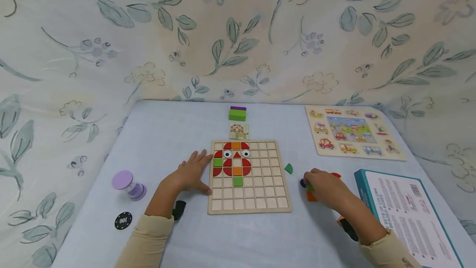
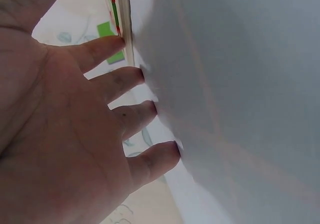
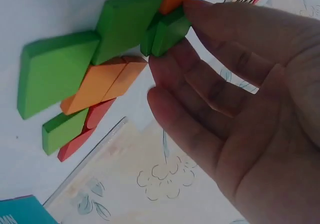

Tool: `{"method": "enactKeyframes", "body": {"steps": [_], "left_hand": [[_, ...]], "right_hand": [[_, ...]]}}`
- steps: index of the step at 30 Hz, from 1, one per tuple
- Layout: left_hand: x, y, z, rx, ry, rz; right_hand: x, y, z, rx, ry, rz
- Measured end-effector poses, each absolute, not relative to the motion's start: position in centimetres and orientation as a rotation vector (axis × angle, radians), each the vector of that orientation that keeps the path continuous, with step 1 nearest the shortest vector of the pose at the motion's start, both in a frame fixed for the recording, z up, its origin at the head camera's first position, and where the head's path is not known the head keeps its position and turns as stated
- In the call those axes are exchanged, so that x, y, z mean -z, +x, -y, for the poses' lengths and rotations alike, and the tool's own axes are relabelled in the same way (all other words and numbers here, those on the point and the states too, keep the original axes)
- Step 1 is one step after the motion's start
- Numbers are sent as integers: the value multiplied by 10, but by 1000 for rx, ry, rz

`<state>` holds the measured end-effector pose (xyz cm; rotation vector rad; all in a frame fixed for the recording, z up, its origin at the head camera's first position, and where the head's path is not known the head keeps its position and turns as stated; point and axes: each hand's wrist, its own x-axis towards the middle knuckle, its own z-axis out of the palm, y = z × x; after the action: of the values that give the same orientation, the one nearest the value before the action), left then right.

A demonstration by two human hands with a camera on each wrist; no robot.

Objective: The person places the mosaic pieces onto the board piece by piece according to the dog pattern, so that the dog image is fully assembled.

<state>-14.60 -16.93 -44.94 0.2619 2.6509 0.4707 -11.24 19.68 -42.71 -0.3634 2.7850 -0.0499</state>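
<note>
A wooden grid board (image 1: 264,193) lies in front of me. Red rounded tiles (image 1: 227,171), orange squares, green squares and two eye tiles form a pattern in its upper left. My left hand (image 1: 191,173) rests with spread, straight fingers at the board's left edge; the left wrist view shows its fingertips at that edge and the cloth. Right of the board, my right hand (image 1: 329,187) pinches a small green block (image 3: 172,31) between thumb and fingers. Beside it in the right wrist view are larger green blocks (image 3: 127,26), orange blocks (image 3: 95,86) and red blocks (image 3: 100,113).
A green quarter-round tile (image 1: 289,168) lies right of the board. Behind the board are a picture card (image 1: 239,131) and a green block (image 1: 237,114). A picture puzzle (image 1: 386,133) and a box (image 1: 405,214) stand right; a lilac spool-shaped object (image 1: 122,180) and black disc (image 1: 123,220), left.
</note>
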Motion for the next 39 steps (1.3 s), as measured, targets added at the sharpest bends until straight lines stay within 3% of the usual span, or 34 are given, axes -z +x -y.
{"method": "enactKeyframes", "body": {"steps": [6, 14, 21, 39], "left_hand": [[447, -145, 169, -483, 267, -2637], [445, -147, 169, -466, 243, -2643], [444, -146, 166, -472, 238, -2625], [441, -145, 164, -444, 234, -2624]], "right_hand": [[423, -116, -185, 45, -425, -2860], [416, -113, -107, 363, -854, -2851], [429, -103, -59, 272, -1176, -2802], [439, -101, -49, 162, -1257, -2859]]}}
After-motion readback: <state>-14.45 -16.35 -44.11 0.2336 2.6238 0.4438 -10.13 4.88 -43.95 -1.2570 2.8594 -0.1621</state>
